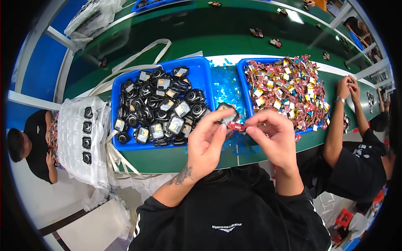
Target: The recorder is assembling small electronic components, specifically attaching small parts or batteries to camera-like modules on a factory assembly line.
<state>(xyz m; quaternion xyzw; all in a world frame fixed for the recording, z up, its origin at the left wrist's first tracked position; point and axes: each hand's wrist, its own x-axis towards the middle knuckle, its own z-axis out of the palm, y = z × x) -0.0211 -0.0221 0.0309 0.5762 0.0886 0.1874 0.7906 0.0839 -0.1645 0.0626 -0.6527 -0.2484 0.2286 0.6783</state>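
My left hand (205, 140) is closed around a dark smartwatch housing (228, 110), gripping it between thumb and fingers. At its lower edge is a small red circuit board (236, 126). My right hand (274, 138) pinches the right end of that board between thumb and forefinger. Whether the board is attached to the housing, I cannot tell. To the left, a blue bin (161, 147) is heaped with black watch housings (165, 106). On the right, a second blue bin (244, 79) holds a pile of red circuit boards with yellow and white parts (289, 92).
Blue film scraps (226, 90) lie between the bins on the green bench (188, 161). White straps (113, 157) hang by the left bin. Beside them, a plastic-wrapped tray stack (75, 138) carries several housings. A co-worker's hands (348, 85) are at the right; another person sits far left.
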